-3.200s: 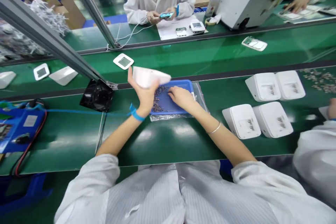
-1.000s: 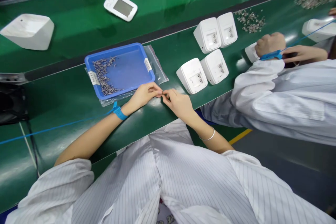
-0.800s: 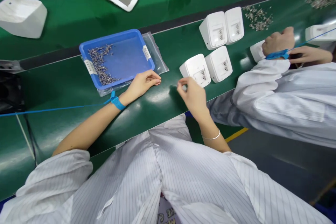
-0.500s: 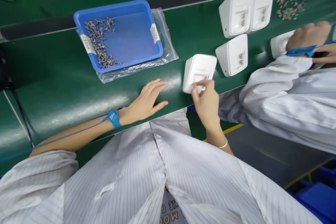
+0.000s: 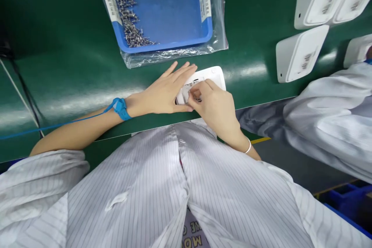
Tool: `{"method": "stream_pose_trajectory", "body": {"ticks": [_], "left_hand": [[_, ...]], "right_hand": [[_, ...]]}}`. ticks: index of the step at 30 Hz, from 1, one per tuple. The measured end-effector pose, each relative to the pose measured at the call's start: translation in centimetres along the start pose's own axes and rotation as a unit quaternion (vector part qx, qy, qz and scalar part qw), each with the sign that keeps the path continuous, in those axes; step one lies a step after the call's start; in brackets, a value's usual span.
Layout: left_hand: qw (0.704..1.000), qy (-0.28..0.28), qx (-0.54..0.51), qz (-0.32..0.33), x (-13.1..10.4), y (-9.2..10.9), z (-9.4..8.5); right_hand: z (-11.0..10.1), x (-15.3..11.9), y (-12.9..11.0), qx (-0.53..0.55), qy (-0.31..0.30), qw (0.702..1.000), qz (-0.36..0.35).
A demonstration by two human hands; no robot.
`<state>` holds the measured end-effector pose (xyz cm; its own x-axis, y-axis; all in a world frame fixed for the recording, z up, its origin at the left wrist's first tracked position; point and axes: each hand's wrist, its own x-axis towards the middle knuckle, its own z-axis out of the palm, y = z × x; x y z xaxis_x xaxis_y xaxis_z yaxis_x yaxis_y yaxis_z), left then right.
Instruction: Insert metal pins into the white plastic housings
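Note:
A white plastic housing (image 5: 215,75) lies on the bench in front of me, its recessed side with slots facing up. My left hand (image 5: 165,91) rests against the left end of this housing, fingers stretched out and spread, thumb along the near edge. Over the recess, my right hand (image 5: 215,102) is closed in a pinch, fingertips down at the opening. Whatever sits between those fingertips is hidden. A blue tray (image 5: 174,42) stands beyond my hands, with many small metal screws (image 5: 129,11) heaped along its left side.
Under the tray lies a clear plastic bag (image 5: 219,35). More white housings (image 5: 302,56) stand on the green bench (image 5: 247,35) to the right. A co-worker's white sleeve (image 5: 325,100) reaches in there. A blue cord (image 5: 72,121) runs from my left wristband; a thin rod and cables stand at far left.
The housing has come left, turned, and now lies between my hands. My left hand has met its left end; my right hand has moved left with it. The view has shifted closer to the bench.

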<state>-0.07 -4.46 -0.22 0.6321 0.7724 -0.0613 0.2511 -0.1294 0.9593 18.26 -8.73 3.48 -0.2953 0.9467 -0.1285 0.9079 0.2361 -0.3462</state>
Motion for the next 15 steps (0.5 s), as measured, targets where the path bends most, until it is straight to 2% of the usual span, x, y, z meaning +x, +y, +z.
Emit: {"method": "stream_pose_trajectory", "body": {"ticks": [5, 10, 15], "left_hand": [[0.999, 0.013, -0.035, -0.008, 0.0, 0.0, 0.4], [1.000, 0.005, -0.020, -0.007, -0.1, -0.2, 0.6], [0.997, 0.023, -0.066, -0.018, 0.0, 0.3, 0.6]], "right_hand": [[0.8, 1.1, -0.6, -0.047, -0.014, 0.999, -0.023], [1.3, 0.3, -0.4, -0.035, 0.027, 0.999, -0.018], [1.3, 0.1, -0.7, -0.036, 0.024, 0.999, -0.023]]}}
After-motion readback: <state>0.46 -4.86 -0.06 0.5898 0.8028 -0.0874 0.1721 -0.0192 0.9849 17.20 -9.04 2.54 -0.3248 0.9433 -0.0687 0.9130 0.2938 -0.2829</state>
